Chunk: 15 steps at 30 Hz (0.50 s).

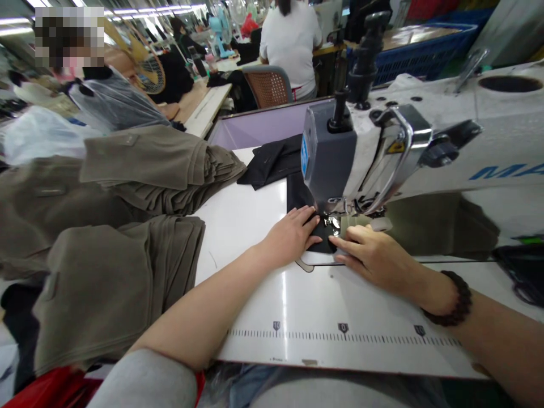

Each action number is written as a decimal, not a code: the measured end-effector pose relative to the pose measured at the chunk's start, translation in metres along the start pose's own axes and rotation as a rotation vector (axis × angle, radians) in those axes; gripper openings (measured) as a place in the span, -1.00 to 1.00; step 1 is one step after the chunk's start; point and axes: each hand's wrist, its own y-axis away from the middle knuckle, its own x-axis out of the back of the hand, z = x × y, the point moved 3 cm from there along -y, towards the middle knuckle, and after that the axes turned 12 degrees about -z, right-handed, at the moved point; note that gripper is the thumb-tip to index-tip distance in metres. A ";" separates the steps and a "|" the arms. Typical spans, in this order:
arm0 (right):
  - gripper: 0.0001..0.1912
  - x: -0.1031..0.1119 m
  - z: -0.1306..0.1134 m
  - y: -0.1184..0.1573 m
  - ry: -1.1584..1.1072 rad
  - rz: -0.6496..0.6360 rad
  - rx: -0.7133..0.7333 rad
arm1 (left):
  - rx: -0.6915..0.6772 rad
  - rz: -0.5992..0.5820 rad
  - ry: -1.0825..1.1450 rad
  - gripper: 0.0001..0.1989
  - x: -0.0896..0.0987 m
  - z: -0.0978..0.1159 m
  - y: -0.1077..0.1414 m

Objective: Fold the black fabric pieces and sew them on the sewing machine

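Note:
A black cloth piece (299, 192) lies on the white table under the head of a sewing machine (329, 150). My left hand (295, 233) rests flat on this cloth, its fingers spread, left of the metal presser foot (332, 225). On the foot's right side, my right hand (374, 255) has its fingertips at the cloth's right edge, with the fingers extended and somewhat apart. Olive cloth (433, 226) lies beneath the machine arm and reaches as far as the foot. The needle tip is too small to make out.
Stacks of olive cloth pieces (102, 283) cover the table's left side. More black pieces (272, 161) lie behind the foot. Beyond the table are a brown chair (271, 86), a person in white (291, 45) and a blue crate (420, 59).

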 end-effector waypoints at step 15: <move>-0.64 -0.004 0.002 -0.001 0.004 -0.016 -0.034 | 0.012 0.007 -0.019 -0.52 -0.002 -0.003 -0.001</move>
